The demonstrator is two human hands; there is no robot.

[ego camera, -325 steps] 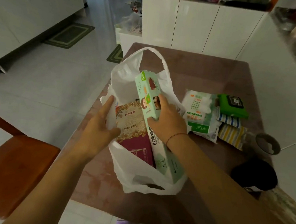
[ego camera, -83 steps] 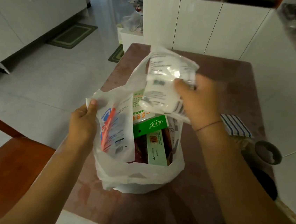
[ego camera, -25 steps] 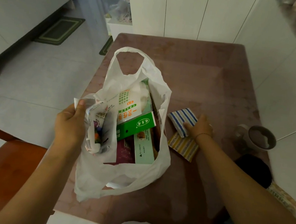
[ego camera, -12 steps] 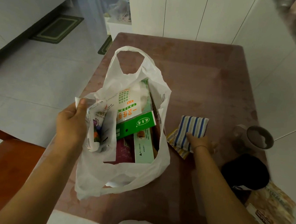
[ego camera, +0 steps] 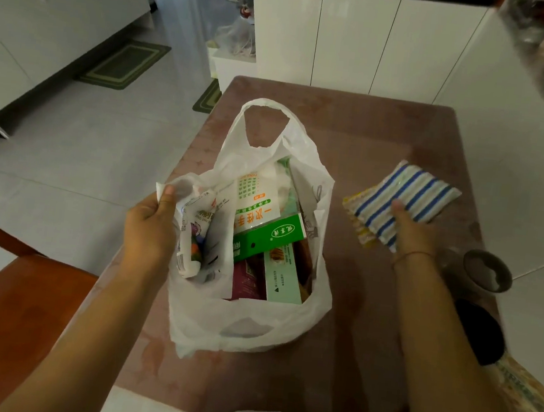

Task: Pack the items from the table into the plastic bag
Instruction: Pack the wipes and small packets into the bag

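A white plastic bag [ego camera: 244, 323] stands open on the brown table [ego camera: 366, 125]. Inside it are a green box [ego camera: 267, 239], a white packet with green print [ego camera: 254, 200], a pale green carton [ego camera: 282, 274], a maroon box [ego camera: 247, 282] and a small pouch [ego camera: 193, 234] at the left rim. My left hand [ego camera: 151, 226] pinches the bag's left rim and holds it open. My right hand [ego camera: 409, 232] grips a blue-striped packet [ego camera: 405, 199] with a yellow-striped packet [ego camera: 359, 221] beneath it, lifted above the table to the right of the bag.
A dark mug [ego camera: 487, 270] stands near the table's right edge, with a black object [ego camera: 479, 331] and a printed packet [ego camera: 525, 403] nearer to me. A wooden chair [ego camera: 8, 305] is at the lower left. White cabinets [ego camera: 348, 39] stand beyond the table.
My right hand has picked the two striped packets up off the table and raised them. My left hand keeps holding the bag's rim.
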